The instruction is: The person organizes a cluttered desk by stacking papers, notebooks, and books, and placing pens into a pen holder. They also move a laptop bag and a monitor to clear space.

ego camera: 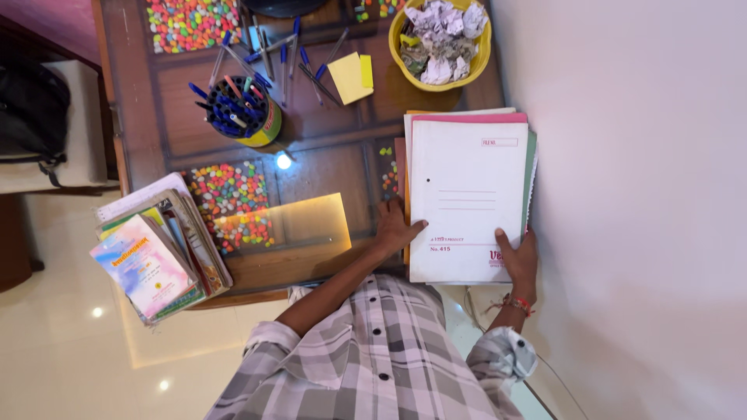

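Hands are laid on a stack of paper file folders [467,194], topped by a white cardboard folder with red print. Left hand [397,229] is pressed flat on the stack's left edge, fingers spread, thumb resting on the white cover; nothing is enclosed by it. Right hand [520,260] is closed on the stack's lower right corner, thumb on top of the cover, fingers hidden beneath. Stack is placed at the right end of a brown wooden desk under a glass top [327,148], close beside a white wall [638,194]. Pink, orange and green folder edges are seen under the white one.

Yellow plastic bowl filled with crumpled paper balls [441,40] is set beyond the stack, near it. Yellow sticky-note pad [350,76] is lying left of the bowl, with loose blue and black pens [292,58] scattered around it. Yellow-green round pen holder packed with blue pens [241,111] is standing further left. Panels of small multicoloured pebbles [229,204] are seen beneath the glass. Pile of colourful paperback books and notebooks [159,257] is overhanging the desk's left corner, well apart from both hands. Grey-and-white checked shirt sleeves [373,358] are worn, rolled up. Red thread bracelet [517,303] is seen on the right wrist. Black bag [31,109] is resting on a seat at far left.
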